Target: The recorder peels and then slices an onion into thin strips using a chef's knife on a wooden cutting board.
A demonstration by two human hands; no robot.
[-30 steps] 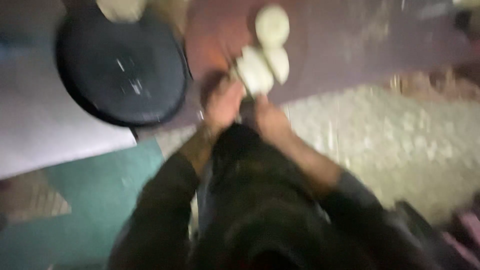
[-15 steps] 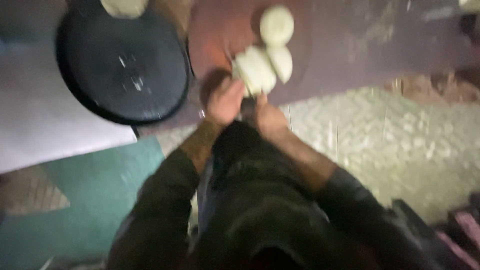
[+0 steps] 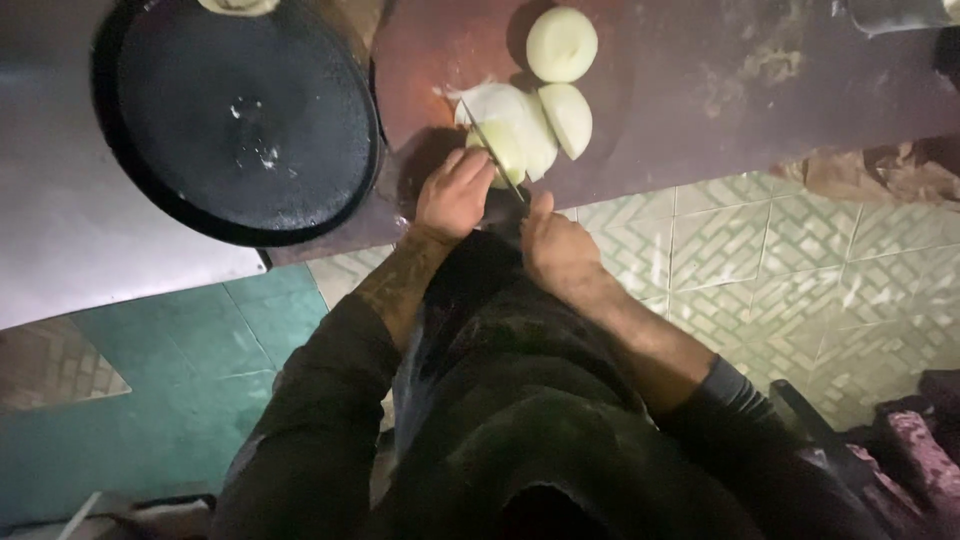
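Observation:
My left hand (image 3: 455,192) presses down on a pale peeled onion piece (image 3: 502,145) on a round reddish-brown chopping board (image 3: 440,45). My right hand (image 3: 555,245) grips a knife (image 3: 495,150) whose thin blade runs up across that onion piece. Two more onion halves lie just beyond: one (image 3: 567,118) beside the cut pieces and one (image 3: 561,43) farther up the board. More cut onion (image 3: 525,115) lies between them.
A large round black griddle pan (image 3: 240,115) sits left of the board on the dark counter (image 3: 780,70), with a pale flat piece (image 3: 238,5) at its top rim. Patterned tiled floor (image 3: 800,260) and a green floor patch (image 3: 150,400) lie below.
The view has sharpened and steadied. Both hands stay at the onion on the board, with the knife blade now plainly across the piece.

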